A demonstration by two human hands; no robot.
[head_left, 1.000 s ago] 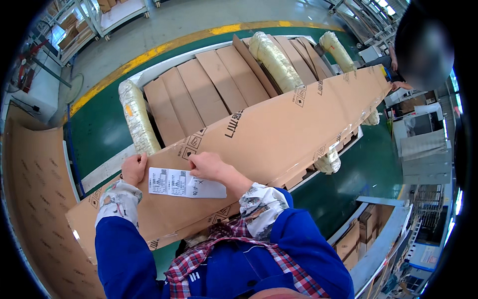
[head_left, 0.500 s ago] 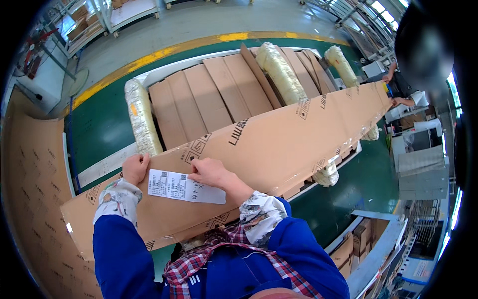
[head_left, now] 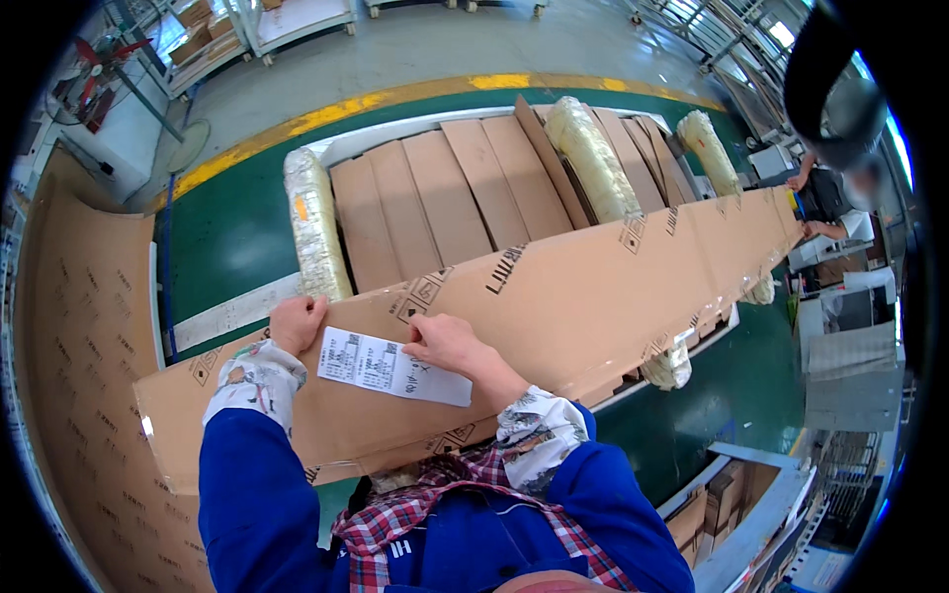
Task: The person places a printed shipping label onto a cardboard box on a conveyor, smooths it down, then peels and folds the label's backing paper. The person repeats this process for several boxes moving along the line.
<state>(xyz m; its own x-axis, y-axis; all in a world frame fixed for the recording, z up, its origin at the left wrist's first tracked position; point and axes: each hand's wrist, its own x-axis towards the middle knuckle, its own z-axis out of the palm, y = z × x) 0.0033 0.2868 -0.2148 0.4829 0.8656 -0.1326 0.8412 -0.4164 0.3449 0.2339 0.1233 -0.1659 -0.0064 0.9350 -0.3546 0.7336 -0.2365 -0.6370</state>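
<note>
beneath the right hand (head_left: 450, 346) lies white paper (head_left: 381, 370).

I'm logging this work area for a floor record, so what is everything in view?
Long carton: one, brown, slanting across the middle
Paper sheet: one, white, on the long carton
Cardboard pieces: several, brown, beyond it
Wrapped bars: at least three, pale yellow, among them
Printed cardboard: brown, far left, count unclear
Framed bin: one, blue-grey, lower right
Floor line: one, yellow, top
Co-worker: one, dark clothing, right
Left grip: one, bare, long carton's far edge
Right grip: one, bare, paper sheet's upper edge
</note>
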